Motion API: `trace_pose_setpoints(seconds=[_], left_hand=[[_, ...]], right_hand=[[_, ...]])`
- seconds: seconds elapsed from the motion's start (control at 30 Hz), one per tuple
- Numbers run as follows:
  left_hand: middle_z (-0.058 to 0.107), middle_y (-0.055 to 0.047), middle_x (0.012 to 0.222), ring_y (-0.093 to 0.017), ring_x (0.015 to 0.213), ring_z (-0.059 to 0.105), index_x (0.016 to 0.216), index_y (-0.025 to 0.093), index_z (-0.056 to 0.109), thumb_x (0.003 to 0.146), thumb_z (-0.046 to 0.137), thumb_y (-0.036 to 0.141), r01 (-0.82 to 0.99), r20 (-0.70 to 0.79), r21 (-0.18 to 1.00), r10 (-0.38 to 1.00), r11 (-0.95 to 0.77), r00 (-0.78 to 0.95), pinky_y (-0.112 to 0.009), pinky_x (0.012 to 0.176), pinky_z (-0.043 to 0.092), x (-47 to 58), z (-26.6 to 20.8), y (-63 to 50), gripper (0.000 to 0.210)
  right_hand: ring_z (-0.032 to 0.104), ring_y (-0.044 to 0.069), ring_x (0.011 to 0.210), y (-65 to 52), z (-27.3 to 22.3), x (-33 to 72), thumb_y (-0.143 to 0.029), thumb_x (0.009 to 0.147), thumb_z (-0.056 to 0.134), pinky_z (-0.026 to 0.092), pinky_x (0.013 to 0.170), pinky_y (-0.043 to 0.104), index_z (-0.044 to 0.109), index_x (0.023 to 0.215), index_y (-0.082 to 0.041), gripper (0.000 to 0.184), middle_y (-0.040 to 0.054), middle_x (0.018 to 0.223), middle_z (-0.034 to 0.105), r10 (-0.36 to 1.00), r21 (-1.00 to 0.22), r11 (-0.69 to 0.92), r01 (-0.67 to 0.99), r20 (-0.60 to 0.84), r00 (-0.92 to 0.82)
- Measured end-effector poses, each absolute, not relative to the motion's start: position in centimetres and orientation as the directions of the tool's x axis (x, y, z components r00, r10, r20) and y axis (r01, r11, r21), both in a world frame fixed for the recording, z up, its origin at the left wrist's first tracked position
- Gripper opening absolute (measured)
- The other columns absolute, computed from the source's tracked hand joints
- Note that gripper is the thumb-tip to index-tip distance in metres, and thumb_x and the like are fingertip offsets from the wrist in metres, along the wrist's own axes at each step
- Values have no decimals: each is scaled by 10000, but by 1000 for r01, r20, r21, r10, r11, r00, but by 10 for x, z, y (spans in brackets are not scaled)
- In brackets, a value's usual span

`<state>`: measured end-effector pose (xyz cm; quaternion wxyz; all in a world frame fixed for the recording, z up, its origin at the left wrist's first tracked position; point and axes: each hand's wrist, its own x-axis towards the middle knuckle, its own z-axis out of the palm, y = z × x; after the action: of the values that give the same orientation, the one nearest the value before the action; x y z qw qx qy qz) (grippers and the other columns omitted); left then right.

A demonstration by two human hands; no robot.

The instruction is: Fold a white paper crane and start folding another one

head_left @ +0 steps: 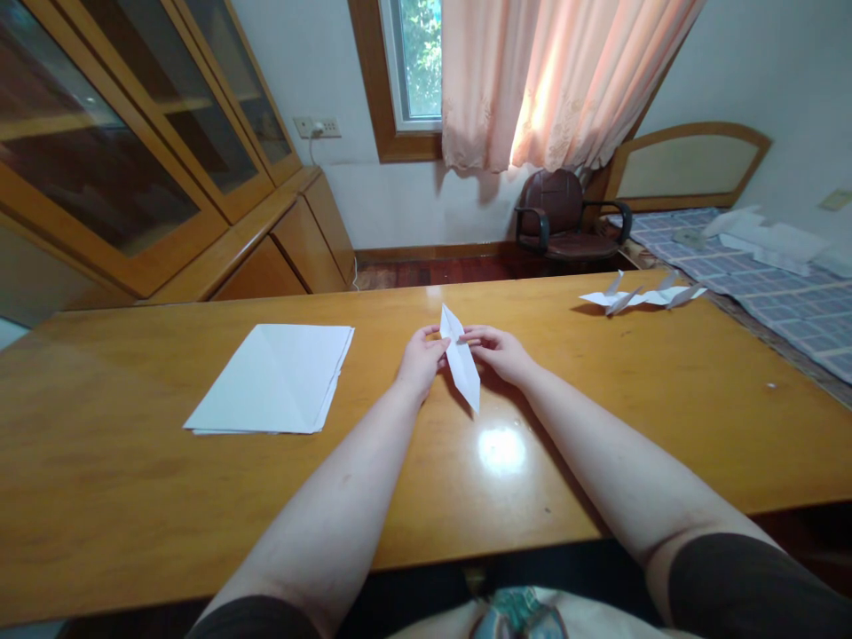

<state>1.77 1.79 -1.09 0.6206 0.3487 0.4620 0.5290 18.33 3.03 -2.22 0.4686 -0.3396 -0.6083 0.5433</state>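
Observation:
Above the middle of the wooden table [426,497] I hold a folded piece of white paper [464,373], long and narrow with a point at each end. My left hand [421,359] pinches its left edge, thumb on top. From the other side my right hand [499,351] grips the right edge, its fingers bent around the paper. The undersides of the fingers are partly hidden. To the left lies a stack of white paper sheets [272,377]. Folded paper cranes [642,297] rest at the far right of the table.
Behind the table stand a brown armchair [559,217] and a bed [765,275] with a checked cover. A wooden cabinet [219,195] with glass doors runs along the left. Pink curtains [532,80] hang by the window.

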Motion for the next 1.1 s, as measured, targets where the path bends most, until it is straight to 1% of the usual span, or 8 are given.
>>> trace_pose_setpoints(seconds=[0.13,0.3,0.5,0.63,0.77,0.9,1.0,1.1], left_hand=[[669,-15,711,-131,567,625,1026,204,450,691,675,198,-314,-158,940,987,137,-42,-223,528,464,16,-11,17,404],[618,14,648,-88,539,569,858,179,541,696,655,238,-300,-134,946,991,126,-6,-189,514,431,16,-14,18,207],[662,-33,797,-136,755,625,909,169,634,695,603,222,-370,-125,916,986,157,109,-271,703,497,17,-15,19,223],[678,-34,873,-156,841,631,912,164,627,612,639,128,-299,-6,953,986,57,169,-322,833,481,18,-12,14,303],[673,-30,928,-151,903,625,902,170,597,592,674,106,-228,109,972,974,-62,201,-327,907,447,20,-11,11,326],[663,-15,863,-135,835,620,841,167,590,623,685,153,-126,163,981,976,-145,147,-302,847,460,20,-16,13,239],[662,-10,805,-128,768,609,816,167,609,662,671,194,-72,178,983,978,-171,110,-271,762,466,19,-18,12,169],[655,2,747,-119,712,591,781,170,623,677,678,248,-56,177,983,981,-173,83,-247,713,452,18,-16,10,141]], right_hand=[[584,190,1020,30,-27,184,-203,663,701,486,823,314,711,968,-251,309,66,1288,508,878,-964,264,18,233,-418],[608,177,948,26,-26,181,-228,665,705,484,812,306,725,910,-234,246,67,1112,617,878,-953,294,69,241,-414],[616,181,919,27,-21,183,-294,714,669,473,850,335,737,900,-245,203,56,1001,665,921,-958,274,85,236,-309],[611,180,918,30,-22,186,-273,697,675,457,866,334,743,852,-242,172,46,989,666,933,-950,296,98,266,-240],[611,175,882,29,-19,186,-235,674,668,443,874,334,734,810,-216,152,35,915,676,942,-948,298,114,274,-192],[605,155,803,25,-16,182,-211,679,623,464,805,305,718,759,-192,126,23,837,665,947,-954,282,98,261,-185],[593,140,680,23,-15,179,-265,691,620,488,676,282,698,774,-179,143,20,791,659,962,-981,191,25,182,-203],[588,140,659,21,-13,178,-320,696,636,488,643,273,690,768,-173,173,19,767,659,967,-990,141,2,138,-216]])
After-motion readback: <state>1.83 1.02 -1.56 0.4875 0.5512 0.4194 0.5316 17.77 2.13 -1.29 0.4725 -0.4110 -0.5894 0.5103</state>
